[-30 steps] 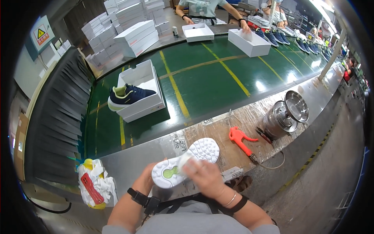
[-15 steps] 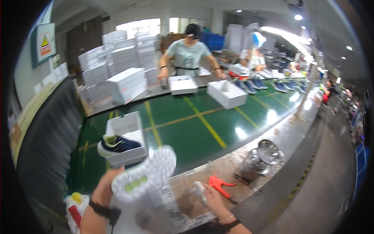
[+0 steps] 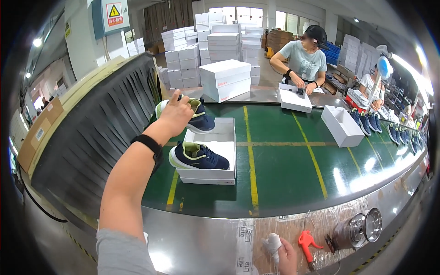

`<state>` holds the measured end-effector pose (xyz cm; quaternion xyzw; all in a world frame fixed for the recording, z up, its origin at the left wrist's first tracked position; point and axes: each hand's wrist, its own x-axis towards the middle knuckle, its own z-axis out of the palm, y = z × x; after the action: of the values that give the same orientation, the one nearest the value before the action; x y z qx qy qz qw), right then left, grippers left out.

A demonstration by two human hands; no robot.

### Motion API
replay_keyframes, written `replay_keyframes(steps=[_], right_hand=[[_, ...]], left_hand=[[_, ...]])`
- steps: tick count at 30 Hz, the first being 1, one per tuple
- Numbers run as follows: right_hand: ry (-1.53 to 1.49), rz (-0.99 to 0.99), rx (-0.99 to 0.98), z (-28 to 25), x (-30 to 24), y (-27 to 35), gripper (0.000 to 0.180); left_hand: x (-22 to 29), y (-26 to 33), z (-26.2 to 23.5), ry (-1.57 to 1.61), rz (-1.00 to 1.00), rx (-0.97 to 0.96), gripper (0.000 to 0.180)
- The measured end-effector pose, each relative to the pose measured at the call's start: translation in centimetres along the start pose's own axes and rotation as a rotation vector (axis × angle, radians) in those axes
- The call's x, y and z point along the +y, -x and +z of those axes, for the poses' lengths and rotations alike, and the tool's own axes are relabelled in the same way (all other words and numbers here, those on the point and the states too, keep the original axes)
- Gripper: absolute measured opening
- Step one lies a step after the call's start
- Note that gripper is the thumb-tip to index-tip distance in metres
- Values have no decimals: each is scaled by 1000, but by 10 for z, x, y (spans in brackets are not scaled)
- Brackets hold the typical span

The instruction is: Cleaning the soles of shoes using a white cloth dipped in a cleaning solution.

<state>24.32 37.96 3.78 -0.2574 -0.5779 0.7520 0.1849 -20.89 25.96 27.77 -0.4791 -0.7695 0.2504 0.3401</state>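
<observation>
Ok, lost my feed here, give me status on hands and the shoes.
Left hand grips navy shoe over open white box. Second navy shoe already in box. Right hand holds white wad at bench. Nothing blocking.

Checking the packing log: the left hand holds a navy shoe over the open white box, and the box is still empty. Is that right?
Not quite. The left hand does hold a navy shoe over the white box, but the box is not empty: the head view shows another shoe already inside.
</observation>
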Motion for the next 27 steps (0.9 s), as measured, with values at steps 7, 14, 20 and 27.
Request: replay_keyframes(steps=[7,14,20,27], right_hand=[[234,14,142,-3,-5,-12,34],[217,7,153,21,-11,-16,33],[9,-18,197,26,-14,-3,35],[72,-124,354,-14,-53,35,29]], left_hand=[[30,-22,82,13,76,-176,14],[38,0,139,138,80,-140,13],[36,3,125,96,-5,-426,18],[102,39,73,461,-23,85,20]])
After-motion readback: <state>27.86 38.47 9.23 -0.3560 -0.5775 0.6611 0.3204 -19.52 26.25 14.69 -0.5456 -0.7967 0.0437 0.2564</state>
